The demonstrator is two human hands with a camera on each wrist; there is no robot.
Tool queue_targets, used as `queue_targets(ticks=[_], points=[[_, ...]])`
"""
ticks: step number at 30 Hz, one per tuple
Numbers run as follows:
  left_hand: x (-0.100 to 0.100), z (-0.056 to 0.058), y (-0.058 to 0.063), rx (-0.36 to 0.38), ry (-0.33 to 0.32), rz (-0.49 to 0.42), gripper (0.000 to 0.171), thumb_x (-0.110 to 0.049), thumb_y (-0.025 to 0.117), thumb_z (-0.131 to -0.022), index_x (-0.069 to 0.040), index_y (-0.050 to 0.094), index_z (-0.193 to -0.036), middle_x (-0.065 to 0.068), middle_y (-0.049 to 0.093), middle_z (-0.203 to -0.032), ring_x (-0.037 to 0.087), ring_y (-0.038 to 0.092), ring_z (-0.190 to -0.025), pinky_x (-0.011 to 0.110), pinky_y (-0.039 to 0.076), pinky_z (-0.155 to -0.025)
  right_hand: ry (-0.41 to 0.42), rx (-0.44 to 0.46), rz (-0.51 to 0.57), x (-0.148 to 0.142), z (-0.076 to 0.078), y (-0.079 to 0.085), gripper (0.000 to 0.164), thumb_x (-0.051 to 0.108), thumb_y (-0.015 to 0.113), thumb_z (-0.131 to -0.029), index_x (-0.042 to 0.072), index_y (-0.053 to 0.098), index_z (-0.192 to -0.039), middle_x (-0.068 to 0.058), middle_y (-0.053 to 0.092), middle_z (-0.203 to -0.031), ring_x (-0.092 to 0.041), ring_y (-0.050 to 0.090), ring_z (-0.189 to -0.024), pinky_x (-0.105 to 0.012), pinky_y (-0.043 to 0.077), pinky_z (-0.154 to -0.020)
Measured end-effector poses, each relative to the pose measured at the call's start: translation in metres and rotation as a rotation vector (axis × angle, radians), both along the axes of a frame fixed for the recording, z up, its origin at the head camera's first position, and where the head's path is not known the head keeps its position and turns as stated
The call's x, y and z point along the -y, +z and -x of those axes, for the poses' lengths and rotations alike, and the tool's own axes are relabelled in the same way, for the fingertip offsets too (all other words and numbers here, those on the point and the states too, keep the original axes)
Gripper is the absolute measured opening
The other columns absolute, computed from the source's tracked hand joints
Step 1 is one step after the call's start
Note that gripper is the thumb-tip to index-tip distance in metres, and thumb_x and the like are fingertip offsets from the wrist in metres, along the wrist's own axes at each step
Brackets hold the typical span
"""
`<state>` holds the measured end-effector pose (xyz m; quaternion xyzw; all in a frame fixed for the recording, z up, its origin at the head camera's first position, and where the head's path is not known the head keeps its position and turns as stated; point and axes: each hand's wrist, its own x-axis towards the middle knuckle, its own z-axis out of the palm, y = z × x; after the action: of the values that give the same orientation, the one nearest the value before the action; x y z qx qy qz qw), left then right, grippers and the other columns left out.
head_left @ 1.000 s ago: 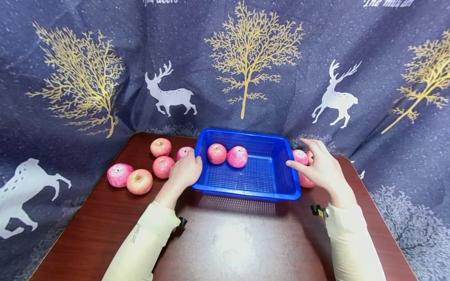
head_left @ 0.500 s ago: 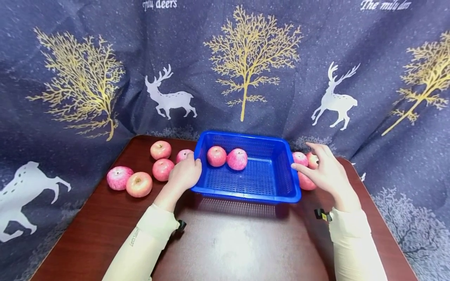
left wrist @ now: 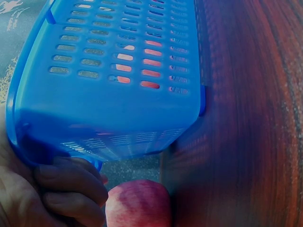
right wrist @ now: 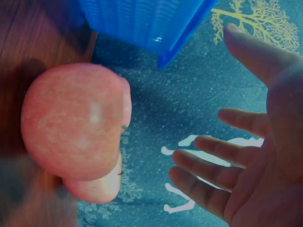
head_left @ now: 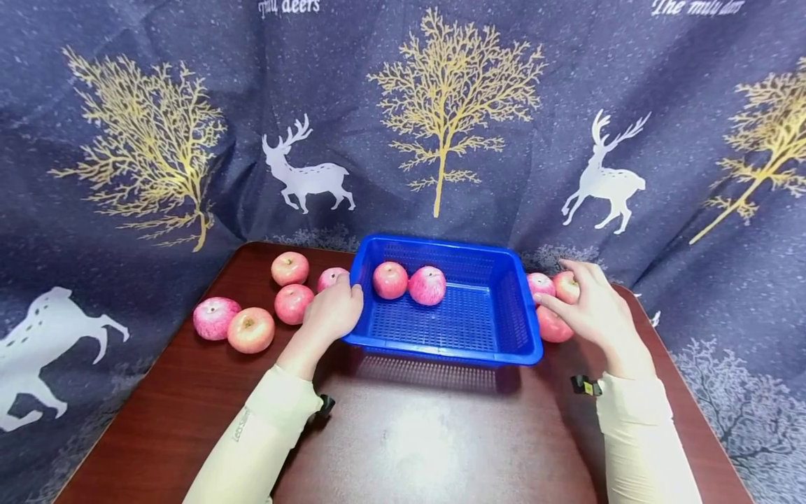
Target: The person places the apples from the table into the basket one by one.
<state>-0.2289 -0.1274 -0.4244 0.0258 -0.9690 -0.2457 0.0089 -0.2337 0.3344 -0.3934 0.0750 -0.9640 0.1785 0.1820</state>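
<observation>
My left hand (head_left: 334, 308) grips the left rim of a blue plastic basket (head_left: 434, 348), its fingers curled under the edge in the left wrist view. Inside the basket, toward the left, lie a red apple (head_left: 390, 280) and a pinker, streaked apple (head_left: 427, 285). Off the basket's right side my right hand (head_left: 598, 311) hovers with spread fingers, holding nothing. Below and beside it are a pink apple (head_left: 540, 284), a pale red apple (head_left: 567, 287) and a larger-looking red apple (head_left: 554, 324). In the right wrist view that near apple (right wrist: 73, 120) stands apart from the palm.
Several more apples sit left of the basket, among them a yellowish-red apple (head_left: 250, 330) and a streaked pink apple (head_left: 216, 318). One apple (head_left: 330, 278) is partly behind the left hand. A dark curtain (head_left: 491, 175) with deer and trees hangs behind the brown table (head_left: 403, 434).
My right hand has moved slightly rightward, away from the basket's right rim, showing more of the apples there. The left hand keeps its hold on the rim; the basket stays in place.
</observation>
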Motion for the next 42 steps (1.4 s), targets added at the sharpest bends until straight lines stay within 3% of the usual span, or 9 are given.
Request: queue_targets(ticks=[8, 17, 23, 30, 38, 42], points=[[0.000, 0.000, -0.001, -0.018, -0.005, 0.000, 0.052, -0.044, 0.033, -0.104, -0.006, 0.043, -0.138, 0.018, 0.059, -0.127, 0.040, 0.059, -0.105, 0.059, 0.047, -0.085, -0.017, 0.082, -0.061, -0.007, 0.003, -0.008, 0.092, 0.075, 0.062, -0.078, 0.014, 0.043, -0.144, -0.021, 0.041, -0.141, -0.047, 0.049, -0.116, -0.067, 0.041, -0.082], [0.000, -0.001, 0.000, -0.011, -0.005, -0.008, 0.053, -0.044, 0.032, -0.104, -0.006, 0.041, -0.140, 0.018, 0.058, -0.130, 0.039, 0.058, -0.107, 0.060, 0.046, -0.087, -0.007, 0.116, -0.064, -0.016, 0.005, -0.017, 0.089, 0.074, 0.064, -0.077, 0.014, 0.046, -0.140, -0.022, 0.043, -0.136, -0.044, 0.049, -0.116, -0.067, 0.040, -0.086], [0.000, -0.001, -0.001, -0.022, -0.007, 0.003, 0.054, -0.045, 0.032, -0.103, -0.006, 0.042, -0.140, 0.019, 0.058, -0.129, 0.039, 0.059, -0.106, 0.059, 0.046, -0.087, 0.014, 0.150, -0.042, -0.017, 0.007, -0.023, 0.080, 0.068, 0.068, -0.079, 0.018, 0.048, -0.138, -0.020, 0.043, -0.137, -0.043, 0.049, -0.119, -0.066, 0.040, -0.088], [0.001, 0.000, 0.000, -0.024, -0.009, 0.001, 0.053, -0.043, 0.032, -0.104, -0.005, 0.042, -0.140, 0.019, 0.058, -0.128, 0.040, 0.059, -0.106, 0.058, 0.046, -0.087, 0.033, 0.193, -0.030, -0.017, 0.011, -0.028, 0.072, 0.058, 0.068, -0.085, 0.015, 0.046, -0.139, -0.021, 0.040, -0.140, -0.042, 0.048, -0.121, -0.063, 0.039, -0.093], [0.001, 0.000, -0.001, -0.029, -0.009, -0.006, 0.051, -0.043, 0.033, -0.104, -0.006, 0.043, -0.136, 0.019, 0.059, -0.126, 0.039, 0.059, -0.105, 0.058, 0.046, -0.088, 0.030, 0.221, -0.068, -0.015, 0.014, -0.035, 0.046, 0.041, 0.057, -0.091, 0.017, 0.052, -0.130, -0.017, 0.036, -0.138, -0.041, 0.058, -0.096, -0.056, 0.045, -0.078], [0.000, 0.000, -0.001, -0.024, -0.006, -0.008, 0.051, -0.044, 0.033, -0.104, -0.006, 0.043, -0.137, 0.018, 0.059, -0.127, 0.039, 0.059, -0.105, 0.059, 0.046, -0.088, 0.026, 0.222, -0.073, -0.015, 0.015, -0.039, 0.046, 0.039, 0.054, -0.092, 0.017, 0.053, -0.132, -0.018, 0.035, -0.136, -0.040, 0.059, -0.086, -0.053, 0.045, -0.073]])
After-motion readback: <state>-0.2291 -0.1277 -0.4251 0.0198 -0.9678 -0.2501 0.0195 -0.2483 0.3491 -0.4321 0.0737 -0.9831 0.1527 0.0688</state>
